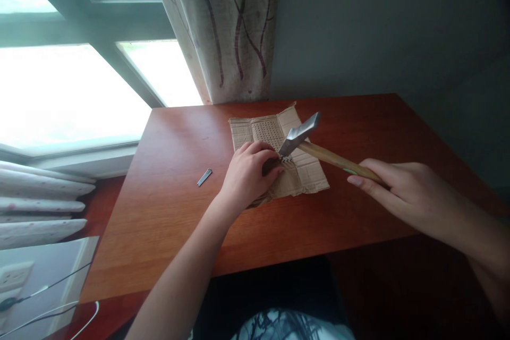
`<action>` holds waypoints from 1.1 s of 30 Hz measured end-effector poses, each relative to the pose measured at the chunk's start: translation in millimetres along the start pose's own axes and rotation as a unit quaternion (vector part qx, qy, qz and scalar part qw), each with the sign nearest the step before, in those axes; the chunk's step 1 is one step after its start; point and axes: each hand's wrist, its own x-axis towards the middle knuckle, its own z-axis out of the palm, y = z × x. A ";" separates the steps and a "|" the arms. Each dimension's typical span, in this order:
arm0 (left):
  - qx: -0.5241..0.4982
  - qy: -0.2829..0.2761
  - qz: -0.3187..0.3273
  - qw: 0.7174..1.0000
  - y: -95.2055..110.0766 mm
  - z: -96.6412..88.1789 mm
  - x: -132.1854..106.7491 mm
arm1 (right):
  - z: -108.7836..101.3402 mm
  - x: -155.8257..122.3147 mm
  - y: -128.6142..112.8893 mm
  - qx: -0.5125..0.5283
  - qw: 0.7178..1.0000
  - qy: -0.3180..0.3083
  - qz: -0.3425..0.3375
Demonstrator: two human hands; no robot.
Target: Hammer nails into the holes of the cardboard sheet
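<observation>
My right hand [402, 186] is wrapped round the wooden handle of a hammer [300, 133]. Its metal head is tilted down over the cardboard, right by the fingertips of my left hand [251, 170]. That hand rests on the creased brown cardboard [313, 172], its thumb and forefinger curled towards each other; what they pinch, if anything, is hidden. Beside these fingertips, several small shiny nail heads [287, 159] show in a short row. Farther back, rows of small holes mark the cardboard. A small bundle of loose nails [204, 177] lies on the table left of my hand.
The reddish-brown wooden table [179, 223] carries all of this. Behind it hang a patterned curtain [235, 26] and a grey wall [378, 26]. A bright window is on the left. Cables [59, 279] and a wall socket [16, 276] are at lower left, beyond the table's edge.
</observation>
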 end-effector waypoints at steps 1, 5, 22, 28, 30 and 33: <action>-0.001 0.000 0.001 1.000 -0.1 0.0 0.0 | 2.1 1.6 1.2 0.001 1.000 -0.001 -0.002; -0.004 0.000 0.001 1.000 -0.4 0.1 -0.1 | 3.8 4.9 3.8 0.003 1.000 -0.005 0.001; 0.005 0.004 0.003 1.000 -1.4 1.1 -0.2 | 3.1 2.1 -2.2 -0.005 1.000 -0.001 -0.010; -0.002 0.008 0.004 1.000 -1.8 1.7 -0.1 | 13.1 4.1 -0.3 -0.010 1.000 -0.025 0.002; -0.006 0.010 0.004 1.000 -1.5 1.4 0.0 | 15.1 5.1 0.3 -0.013 1.000 -0.024 0.003; -0.007 0.010 0.000 1.000 -0.8 0.9 0.1 | 13.5 3.7 -0.4 -0.014 1.000 -0.018 -0.001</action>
